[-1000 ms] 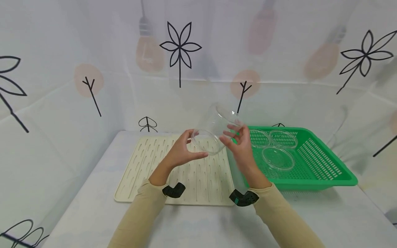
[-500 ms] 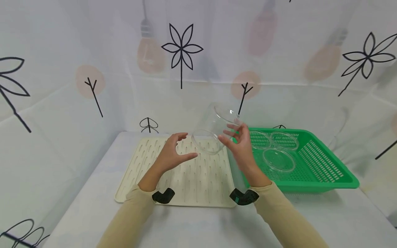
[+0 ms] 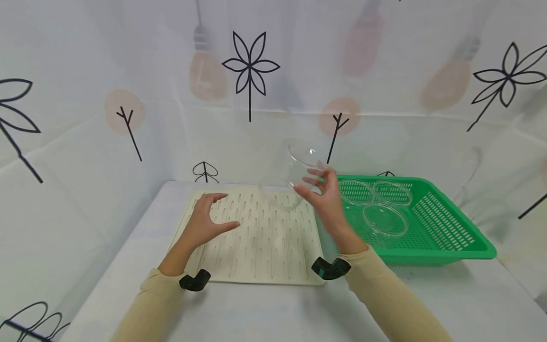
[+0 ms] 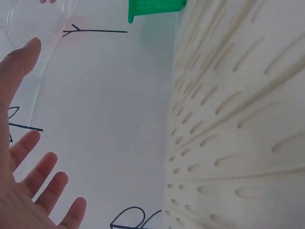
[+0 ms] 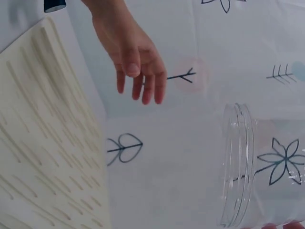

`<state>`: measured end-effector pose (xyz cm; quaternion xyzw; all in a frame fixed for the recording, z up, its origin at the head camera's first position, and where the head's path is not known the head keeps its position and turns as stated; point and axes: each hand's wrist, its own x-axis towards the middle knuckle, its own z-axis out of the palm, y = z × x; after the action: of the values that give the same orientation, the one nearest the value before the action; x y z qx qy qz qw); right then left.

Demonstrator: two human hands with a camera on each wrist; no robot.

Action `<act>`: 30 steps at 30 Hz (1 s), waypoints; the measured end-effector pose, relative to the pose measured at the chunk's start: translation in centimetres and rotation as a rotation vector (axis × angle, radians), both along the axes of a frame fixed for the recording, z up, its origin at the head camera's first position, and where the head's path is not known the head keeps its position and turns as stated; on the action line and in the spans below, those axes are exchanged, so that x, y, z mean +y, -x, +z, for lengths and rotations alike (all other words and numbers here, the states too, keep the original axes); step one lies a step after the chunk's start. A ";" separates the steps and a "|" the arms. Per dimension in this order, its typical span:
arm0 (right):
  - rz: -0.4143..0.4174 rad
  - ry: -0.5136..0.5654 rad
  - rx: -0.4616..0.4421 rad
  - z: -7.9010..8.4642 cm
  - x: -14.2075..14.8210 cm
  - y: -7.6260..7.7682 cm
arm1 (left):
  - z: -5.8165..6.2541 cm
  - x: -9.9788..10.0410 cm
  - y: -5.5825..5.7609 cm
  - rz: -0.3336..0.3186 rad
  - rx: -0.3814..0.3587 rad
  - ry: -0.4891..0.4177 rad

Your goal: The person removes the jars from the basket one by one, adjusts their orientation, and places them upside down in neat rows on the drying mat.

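Note:
My right hand (image 3: 322, 204) grips a clear, see-through jar (image 3: 295, 166) by its side, holding it tilted in the air above the back of a cream ridged mat (image 3: 256, 247). In the right wrist view, the jar's ringed, threaded neck (image 5: 237, 167) faces left, and only a few fingertips (image 5: 290, 225) show at the bottom edge. Apart from the jar, my left hand (image 3: 202, 223) hovers over the mat's left part, thumb and fingers spread with nothing between them. The left wrist view shows the same spread fingers (image 4: 40, 179).
A green slotted basket (image 3: 448, 254) stands right of the mat. Inside it are three clear round things (image 3: 384, 219); whether jars or lids, I cannot tell. A white cloth with printed plants hangs behind and at the sides of the white table (image 3: 273, 313).
My left hand has let go of the jar and moved left and toward me. The right hand still holds the jar, shifted slightly left.

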<state>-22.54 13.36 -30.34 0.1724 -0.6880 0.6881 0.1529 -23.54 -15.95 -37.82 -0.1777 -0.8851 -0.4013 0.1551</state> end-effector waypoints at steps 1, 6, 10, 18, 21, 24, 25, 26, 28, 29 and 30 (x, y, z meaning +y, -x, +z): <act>0.001 -0.003 -0.003 0.0 -0.1 0.0 | -0.2 -0.4 -0.1 0.009 -0.007 0.006; -0.006 -0.010 -0.012 -0.3 -0.7 0.3 | -1.5 -2.1 -0.4 0.043 -0.034 0.060; 0.009 -0.018 -0.013 -0.6 -1.3 0.7 | -2.4 -3.5 -1.0 0.046 -0.036 0.150; 0.008 -0.038 -0.033 -1.4 -2.7 1.5 | -4.4 -7.2 -2.4 0.089 -0.096 0.229; 0.000 -0.039 -0.043 -1.7 -3.3 1.9 | -4.9 -8.5 -2.8 0.101 -0.132 0.264; 0.013 -0.010 -0.049 -2.3 -3.9 2.5 | -5.2 -9.5 -3.1 0.093 -0.161 0.328; 0.019 0.000 -0.049 -2.5 -4.2 2.7 | -5.3 -9.7 -3.2 0.086 -0.167 0.351; 0.024 0.005 -0.050 -2.8 -4.4 2.9 | -5.3 -9.9 -3.4 0.078 -0.174 0.372; 0.032 0.014 -0.048 -3.3 -4.9 3.3 | -5.4 -10.2 -3.5 0.066 -0.191 0.410; 0.035 0.018 -0.046 -3.5 -5.1 3.5 | -5.4 -10.3 -3.6 0.059 -0.196 0.426; 0.036 0.018 -0.043 -3.7 -5.4 3.7 | -5.4 -10.4 -3.7 0.055 -0.201 0.442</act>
<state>-26.23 7.97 -34.07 0.1686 -0.6817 0.7005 0.1273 -19.85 -26.39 -43.24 -0.1423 -0.9668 -0.2093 0.0346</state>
